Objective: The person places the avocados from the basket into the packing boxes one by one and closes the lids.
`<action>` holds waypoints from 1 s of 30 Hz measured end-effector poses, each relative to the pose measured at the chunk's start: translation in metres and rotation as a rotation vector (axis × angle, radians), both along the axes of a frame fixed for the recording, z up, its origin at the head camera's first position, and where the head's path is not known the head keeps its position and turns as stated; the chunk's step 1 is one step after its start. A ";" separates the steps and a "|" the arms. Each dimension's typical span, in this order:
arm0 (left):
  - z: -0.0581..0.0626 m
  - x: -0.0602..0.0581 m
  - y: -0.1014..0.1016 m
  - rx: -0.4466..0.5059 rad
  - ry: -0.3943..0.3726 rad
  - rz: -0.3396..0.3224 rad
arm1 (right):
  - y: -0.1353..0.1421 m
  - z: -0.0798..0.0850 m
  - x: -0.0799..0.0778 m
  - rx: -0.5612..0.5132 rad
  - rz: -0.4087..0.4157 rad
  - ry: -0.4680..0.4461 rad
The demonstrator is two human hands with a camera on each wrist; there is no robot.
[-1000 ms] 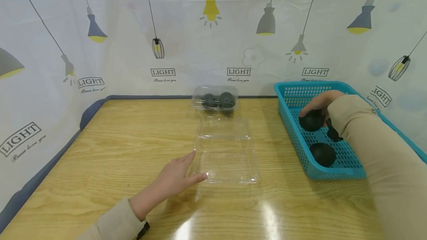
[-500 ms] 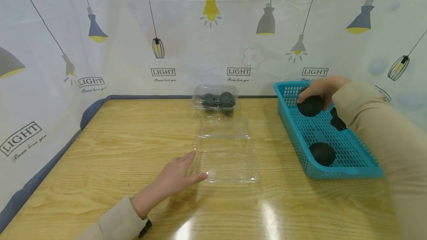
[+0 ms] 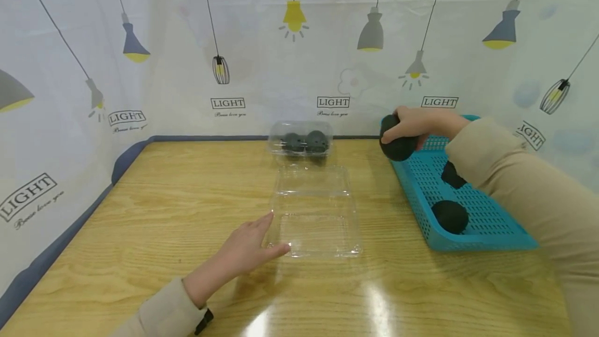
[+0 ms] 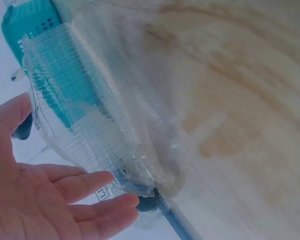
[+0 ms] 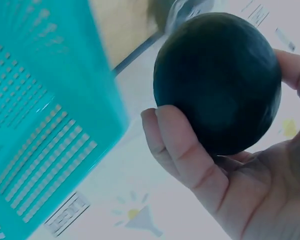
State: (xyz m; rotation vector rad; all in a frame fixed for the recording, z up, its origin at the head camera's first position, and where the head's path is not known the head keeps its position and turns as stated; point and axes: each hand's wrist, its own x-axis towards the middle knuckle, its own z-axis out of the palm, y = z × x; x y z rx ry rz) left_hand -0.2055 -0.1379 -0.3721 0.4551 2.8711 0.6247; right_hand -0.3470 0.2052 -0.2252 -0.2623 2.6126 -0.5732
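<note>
A dark, nearly black round ball [image 5: 217, 82] is gripped in my right hand [image 3: 416, 122], above the far left rim of the blue plastic basket [image 3: 416, 217]. In the right wrist view, fingers and thumb curl round its sides. Another dark ball [image 3: 450, 217] lies at the basket's near end. My left hand [image 3: 243, 248] has its fingers extended at the left edge of an opened clear plastic clamshell box [image 3: 318, 233]. In the left wrist view, thumb and fingertips lie at the rim of that box [image 4: 65, 95]; firm contact is hard to tell.
Behind the opened box stands a lidded clear box [image 3: 276, 131] with two dark balls [image 3: 316, 142] visible in it. A lamp-patterned cloth [image 3: 178, 66] hangs behind the wooden table [image 3: 187, 186]. The basket stands on the table's right side.
The right hand has raised the ball out of the basket and carried it left, over the rim. The left hand has stayed in place.
</note>
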 end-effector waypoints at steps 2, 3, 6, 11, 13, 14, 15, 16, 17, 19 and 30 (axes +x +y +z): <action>0.000 0.000 0.000 -0.001 0.001 0.001 | -0.010 -0.001 0.004 -0.006 0.008 0.014; 0.000 0.000 0.000 -0.002 0.000 0.002 | -0.016 -0.001 0.006 -0.013 0.013 0.019; 0.001 0.000 0.000 -0.002 -0.006 0.004 | -0.030 -0.003 0.010 -0.030 0.024 0.038; 0.002 0.001 0.001 0.001 -0.026 0.011 | -0.050 -0.012 0.017 -0.108 0.043 0.034; 0.002 0.001 0.001 0.001 -0.033 0.014 | -0.057 -0.017 0.019 -0.128 0.048 0.023; 0.002 0.001 0.001 0.002 -0.036 0.016 | -0.062 -0.019 0.021 -0.135 0.049 0.017; 0.002 0.001 0.001 0.001 -0.037 0.016 | -0.066 -0.021 0.023 -0.131 0.054 0.019; 0.002 0.000 0.001 0.001 -0.037 0.017 | -0.070 -0.023 0.024 -0.134 0.059 0.014; 0.001 0.000 0.000 0.000 -0.036 0.019 | -0.074 -0.024 0.026 -0.134 0.065 0.008; 0.001 0.000 0.000 0.000 -0.037 0.023 | -0.083 -0.027 0.030 -0.136 0.080 -0.001; 0.002 -0.002 0.000 0.008 -0.063 0.032 | -0.121 -0.047 0.057 -0.147 0.172 -0.083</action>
